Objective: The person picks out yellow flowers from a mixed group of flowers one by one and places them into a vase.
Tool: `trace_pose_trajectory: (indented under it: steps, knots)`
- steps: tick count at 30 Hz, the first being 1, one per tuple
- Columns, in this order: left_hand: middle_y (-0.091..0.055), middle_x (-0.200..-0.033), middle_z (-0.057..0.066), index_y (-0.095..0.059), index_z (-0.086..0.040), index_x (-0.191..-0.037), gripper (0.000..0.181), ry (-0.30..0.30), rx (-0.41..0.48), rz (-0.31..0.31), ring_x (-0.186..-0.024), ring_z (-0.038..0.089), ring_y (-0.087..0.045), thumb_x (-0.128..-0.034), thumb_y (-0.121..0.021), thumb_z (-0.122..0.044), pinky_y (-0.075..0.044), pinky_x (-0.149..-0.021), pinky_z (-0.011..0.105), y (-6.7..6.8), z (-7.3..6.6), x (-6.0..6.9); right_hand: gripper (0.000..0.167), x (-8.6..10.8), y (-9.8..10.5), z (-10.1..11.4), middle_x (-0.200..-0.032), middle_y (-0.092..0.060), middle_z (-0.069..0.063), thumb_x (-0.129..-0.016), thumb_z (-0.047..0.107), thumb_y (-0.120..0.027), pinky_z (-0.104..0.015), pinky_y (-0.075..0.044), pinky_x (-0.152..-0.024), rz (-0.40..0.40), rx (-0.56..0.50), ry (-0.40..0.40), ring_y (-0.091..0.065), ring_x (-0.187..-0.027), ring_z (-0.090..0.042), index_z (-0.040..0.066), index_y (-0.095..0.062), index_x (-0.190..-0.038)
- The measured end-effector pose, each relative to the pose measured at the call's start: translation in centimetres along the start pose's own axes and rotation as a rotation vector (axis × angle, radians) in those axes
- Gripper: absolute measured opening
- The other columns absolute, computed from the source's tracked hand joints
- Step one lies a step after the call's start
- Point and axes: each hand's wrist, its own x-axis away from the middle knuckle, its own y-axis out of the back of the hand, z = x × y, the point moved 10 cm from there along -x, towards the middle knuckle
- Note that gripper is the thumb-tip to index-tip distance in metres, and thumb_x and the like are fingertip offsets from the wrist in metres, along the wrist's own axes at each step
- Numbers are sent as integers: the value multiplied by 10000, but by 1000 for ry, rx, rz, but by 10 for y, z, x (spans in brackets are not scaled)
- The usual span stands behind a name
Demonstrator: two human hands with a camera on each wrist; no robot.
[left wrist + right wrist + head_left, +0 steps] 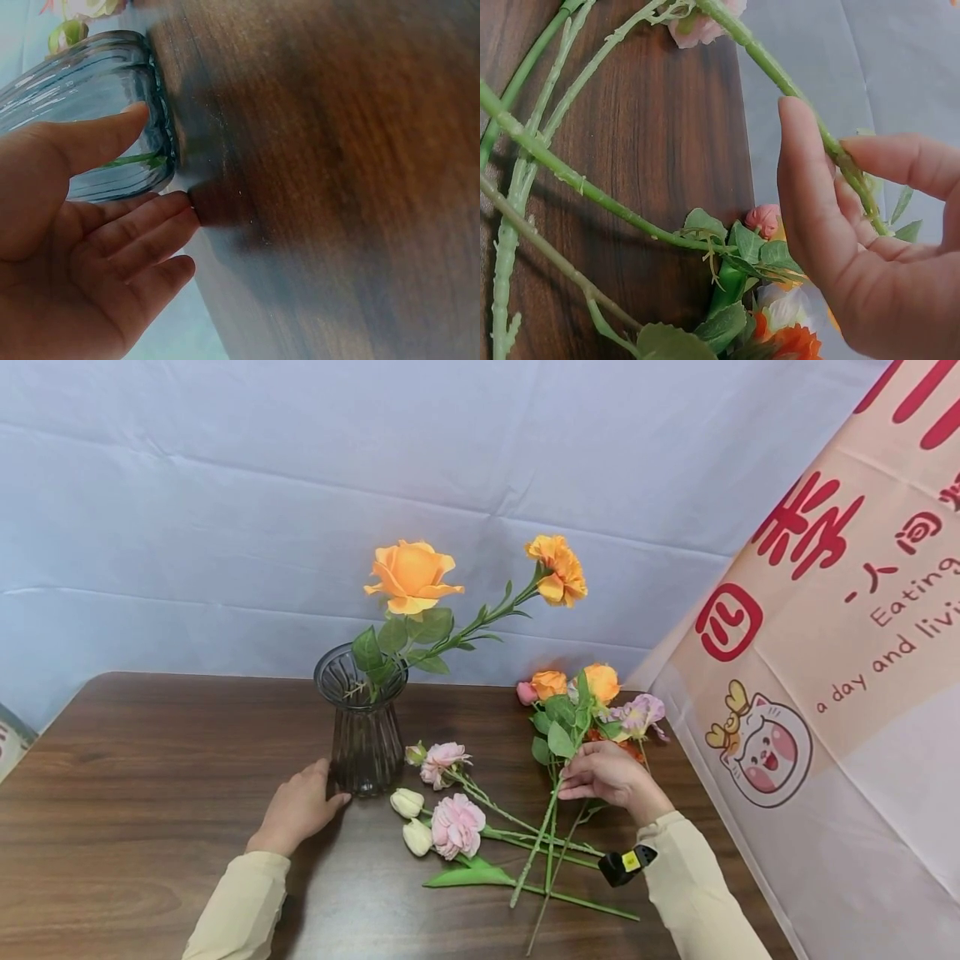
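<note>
A ribbed dark glass vase (367, 747) stands upright, holding an orange rose (415, 577) and an orange carnation (558, 570) that leans right. My left hand (298, 806) touches the vase near its base; in the left wrist view the thumb lies along the glass (112, 82) and the fingers are extended beside it. My right hand (609, 775) pinches the green stem (542, 835) of an orange rose (602, 682) between thumb and fingers. In the right wrist view the pinched stem (769, 64) runs diagonally past the right hand (870, 217).
Pink flowers (457, 827) and white tulips (407, 802) lie in front and to the right of the vase, stems crossing. Another orange rose (549, 682) and a purple flower (641, 714) lie at the back right. A printed cloth (847, 693) hangs on the right.
</note>
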Motion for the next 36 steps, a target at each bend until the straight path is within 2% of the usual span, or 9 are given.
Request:
trace_pose_trajectory:
  steps: [15,23,36]
  knots:
    - [-517,-1119,356,-425,180,-1197,599,2,-10,6,-968,502,-517,-833,-659,-235,-433,-789,575,1,-1,1,165,2,-2,4,-710,-592,-131,-864,-114,-420,-368,-549,-719,-27,-57,5,-638,-650,-227,-7,-483,-755]
    - [-504,-1138,363,-414,183,-1211,609,7,-9,9,-986,507,-507,-838,-654,-235,-423,-807,581,1,-1,1,107,1,-2,5,-747,-581,-147,-868,-117,-419,-368,-546,-730,-39,-73,12,-645,-674,-240,-37,-464,-813]
    - [-524,-1108,356,-429,173,-1197,595,-4,-9,-8,-945,503,-528,-826,-667,-227,-440,-774,576,1,-1,0,190,0,-7,9,-771,-569,-152,-858,-142,-406,-353,-540,-751,-45,-142,43,-655,-701,-252,-20,-493,-741]
